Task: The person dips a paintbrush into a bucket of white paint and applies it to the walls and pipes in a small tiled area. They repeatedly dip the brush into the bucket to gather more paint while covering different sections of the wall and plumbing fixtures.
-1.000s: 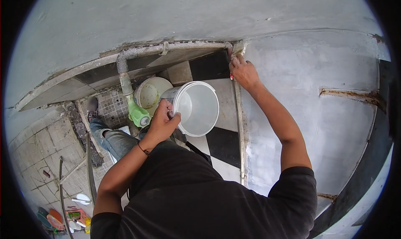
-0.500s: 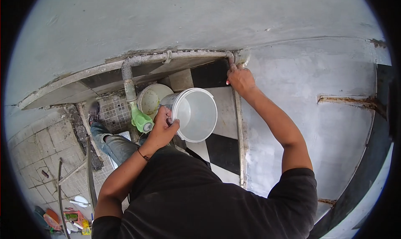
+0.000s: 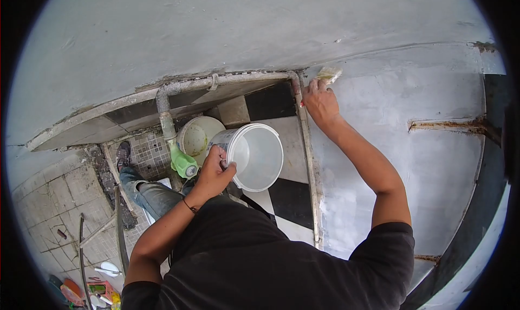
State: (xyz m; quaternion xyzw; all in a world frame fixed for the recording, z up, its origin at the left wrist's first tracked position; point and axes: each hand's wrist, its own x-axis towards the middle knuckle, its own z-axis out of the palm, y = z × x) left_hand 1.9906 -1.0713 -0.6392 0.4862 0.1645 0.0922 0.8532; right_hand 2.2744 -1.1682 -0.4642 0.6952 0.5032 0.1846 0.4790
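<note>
My left hand [image 3: 215, 175] is closed on the rim of a white plastic bucket [image 3: 257, 157], tilted so that its pale inside faces me. My right hand [image 3: 322, 103] grips a paintbrush [image 3: 329, 75], whose pale yellowish bristles lie at the wall, just right of the pipe corner. The brush handle is mostly hidden in the fingers, with a small red spot by the thumb side. Around the brush, the wall panel [image 3: 379, 109] carries streaky whitish-grey coating.
A rough pipe [image 3: 244, 78] runs along the wall and turns down near a green bottle-like piece [image 3: 183, 161]. Behind my bucket stands a second, stained bucket [image 3: 198, 136]. A rusty bar [image 3: 449, 126] juts at right. Assorted items, including a red basket [image 3: 103, 288], sit lower left.
My right hand has shifted right, from the pipe corner onto the wall panel, and the brush bristles now show more fully. My left hand still holds the bucket, slightly lower in view.
</note>
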